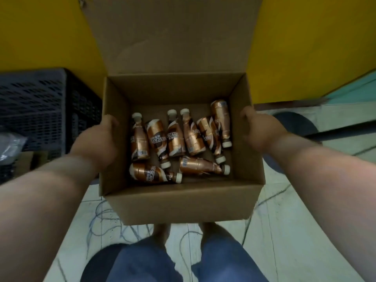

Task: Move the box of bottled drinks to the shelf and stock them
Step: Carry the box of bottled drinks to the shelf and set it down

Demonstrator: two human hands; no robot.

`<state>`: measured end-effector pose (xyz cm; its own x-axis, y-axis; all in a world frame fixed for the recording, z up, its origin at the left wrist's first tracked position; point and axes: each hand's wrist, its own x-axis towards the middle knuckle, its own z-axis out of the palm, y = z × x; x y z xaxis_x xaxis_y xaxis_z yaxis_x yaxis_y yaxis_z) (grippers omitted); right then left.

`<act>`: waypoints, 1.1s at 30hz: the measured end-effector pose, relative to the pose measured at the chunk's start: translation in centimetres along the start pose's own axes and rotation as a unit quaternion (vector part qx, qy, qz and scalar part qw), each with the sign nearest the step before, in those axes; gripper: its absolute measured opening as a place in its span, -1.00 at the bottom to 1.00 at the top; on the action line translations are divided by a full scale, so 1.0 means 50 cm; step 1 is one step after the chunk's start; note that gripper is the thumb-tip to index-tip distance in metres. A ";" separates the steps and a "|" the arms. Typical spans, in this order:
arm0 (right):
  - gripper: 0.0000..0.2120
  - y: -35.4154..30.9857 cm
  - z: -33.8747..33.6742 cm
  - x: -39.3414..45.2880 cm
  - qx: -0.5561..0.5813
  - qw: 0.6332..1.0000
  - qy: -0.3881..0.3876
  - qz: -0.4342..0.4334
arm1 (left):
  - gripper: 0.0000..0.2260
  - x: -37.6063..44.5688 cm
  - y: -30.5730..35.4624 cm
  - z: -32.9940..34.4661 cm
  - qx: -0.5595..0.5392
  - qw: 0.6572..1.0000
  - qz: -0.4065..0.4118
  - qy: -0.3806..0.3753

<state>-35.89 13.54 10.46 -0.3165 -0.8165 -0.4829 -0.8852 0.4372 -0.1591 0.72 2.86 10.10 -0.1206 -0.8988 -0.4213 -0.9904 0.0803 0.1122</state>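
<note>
Right now both arms reach straight out and the two hands hold a cardboard box (183, 202) up off the floor, in front of the person's legs. The left hand (99, 137) is pressed on the left wall of the box, with its thumb by the top rim and its fingers curled round the outside. The right hand (258, 129) grips the right wall the same way, thumb near the rim, fingers hidden behind the cardboard.

The box is brown and open on top. Its back flap (175, 35) stands up tall, and it hides part of the yellow wall (305, 47) behind.

Inside the box lie eight small bottles (175, 139) (shiny copper-brown, with cream caps). All of them are on their sides, none standing. Six lie side by side across the middle of the box bottom, some caps pointing to the back wall and some to the front wall. Two more lie crossways along the front wall, caps pointing right. The bottles touch each other in a loose heap.

A dark plastic crate (40, 106) sits well off to the left of the box. Below are blue trousers (162, 263) and a pale tiled floor (295, 231).
</note>
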 end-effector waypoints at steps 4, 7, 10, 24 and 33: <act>-0.45 0.019 -0.098 -0.173 0.028 0.995 0.017 0.098 | -0.43 -0.112 0.054 -0.140 0.013 1.000 0.024 0.007; -0.39 0.043 -0.139 -0.299 0.036 0.988 0.048 0.139 | -0.41 -0.185 0.093 -0.212 0.034 0.997 0.068 0.019; -0.42 0.080 -0.152 -0.414 0.055 0.980 0.073 0.175 | -0.39 -0.237 0.135 -0.252 0.053 0.990 0.128 0.037; -0.43 0.349 -0.017 -0.937 0.171 0.906 0.125 0.367 | -0.34 -0.512 0.481 -0.203 0.150 0.905 0.398 0.010; -0.49 0.424 0.116 -1.258 0.230 0.842 0.125 0.471 | -0.41 -0.753 0.642 -0.075 0.214 0.836 0.502 -0.051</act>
<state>-32.77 76.37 32.47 -0.9171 -0.0539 -0.3950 0.0068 0.9885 -0.1508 -26.27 37.67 32.96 -0.8893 -0.2462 -0.3855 -0.3171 0.9392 0.1316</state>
